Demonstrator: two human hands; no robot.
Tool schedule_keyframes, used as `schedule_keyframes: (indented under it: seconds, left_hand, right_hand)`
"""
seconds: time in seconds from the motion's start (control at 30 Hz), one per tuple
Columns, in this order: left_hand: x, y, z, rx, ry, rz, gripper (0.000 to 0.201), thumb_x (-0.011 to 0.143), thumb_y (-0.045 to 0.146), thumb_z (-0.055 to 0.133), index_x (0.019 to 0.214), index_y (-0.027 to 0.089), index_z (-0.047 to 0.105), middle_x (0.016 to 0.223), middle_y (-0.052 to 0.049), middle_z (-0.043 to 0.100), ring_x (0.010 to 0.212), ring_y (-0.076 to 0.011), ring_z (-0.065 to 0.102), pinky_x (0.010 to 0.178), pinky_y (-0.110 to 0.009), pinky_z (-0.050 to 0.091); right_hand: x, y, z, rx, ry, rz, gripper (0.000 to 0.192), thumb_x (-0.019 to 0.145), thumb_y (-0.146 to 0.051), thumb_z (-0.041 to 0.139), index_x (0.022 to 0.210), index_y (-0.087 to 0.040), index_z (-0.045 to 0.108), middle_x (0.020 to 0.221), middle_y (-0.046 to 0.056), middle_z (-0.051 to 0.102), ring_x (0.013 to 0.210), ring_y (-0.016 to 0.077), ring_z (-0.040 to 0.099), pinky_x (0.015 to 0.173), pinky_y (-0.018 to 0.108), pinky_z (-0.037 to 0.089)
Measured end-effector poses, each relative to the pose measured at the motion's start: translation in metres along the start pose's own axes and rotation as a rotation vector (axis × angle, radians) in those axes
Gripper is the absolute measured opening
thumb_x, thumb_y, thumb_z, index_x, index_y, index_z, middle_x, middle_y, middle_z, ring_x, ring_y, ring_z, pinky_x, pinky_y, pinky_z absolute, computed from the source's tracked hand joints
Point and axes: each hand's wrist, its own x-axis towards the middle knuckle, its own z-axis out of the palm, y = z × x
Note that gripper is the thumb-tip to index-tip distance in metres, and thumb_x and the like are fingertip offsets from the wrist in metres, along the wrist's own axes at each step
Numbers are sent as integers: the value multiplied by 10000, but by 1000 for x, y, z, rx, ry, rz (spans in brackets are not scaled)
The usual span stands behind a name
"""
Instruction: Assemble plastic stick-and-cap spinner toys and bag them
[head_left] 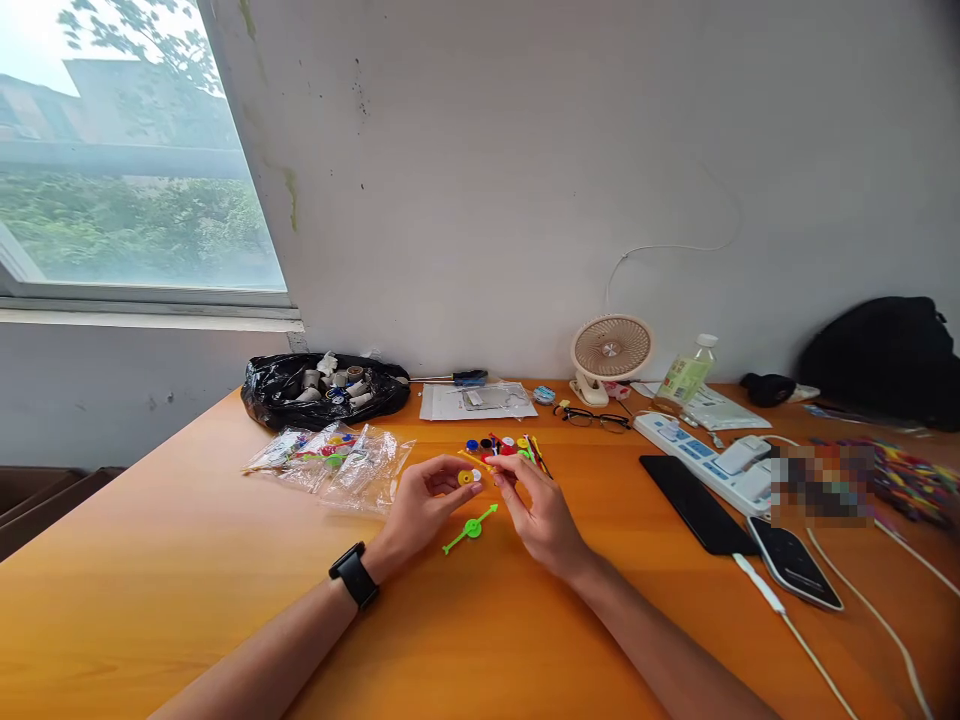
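One head-worn view — looking forward and down across the table (187,560) toward the wall (525,150)

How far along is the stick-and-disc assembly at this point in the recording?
Done: one green stick with a disc lies finished on the table. In hand: the left hand pinches a yellow disc while the right hand brings a thin stick to it. Left: a pile of loose coloured discs and sticks, plus clear bags of parts.

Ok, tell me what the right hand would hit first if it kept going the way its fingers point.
The right hand points up and left, toward the yellow disc pinched in the left hand. It would likely meet that disc first, though depth is hard to judge here.
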Motion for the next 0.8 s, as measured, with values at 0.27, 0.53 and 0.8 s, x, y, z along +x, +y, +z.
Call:
schedule_keyframes:
  seconds: [0.27,0.53,0.8]
  left_hand:
    - [-5,13,2,-135,-128,-78,401,805,404,855,1087,136,755,851,-71,782,773,-179,731,784,-304,608]
    - [-6,16,4,-173,-99,-164,457,752,422,890,1077,133,750,881,-83,804,794,-215,761,815,-354,620]
    - [-7,23,4,-120,-88,-168,427,791,444,856,1052,125,747,848,-84,794,800,-218,757,804,-342,612]
  right_hand:
    - [-5,3,4,7,-3,-81,170,1041,-193,543,1122,-260,677,1019,50,723,977,201,693,895,331,554]
    - [-4,-1,1,23,-8,-112,213,1029,-157,544,1086,-268,716,1055,66,720,1023,215,687,911,360,566]
    - [-3,-2,-2,6,-45,-138,215,1009,-129,569,1049,-268,729,1035,56,710,975,203,671,881,349,546]
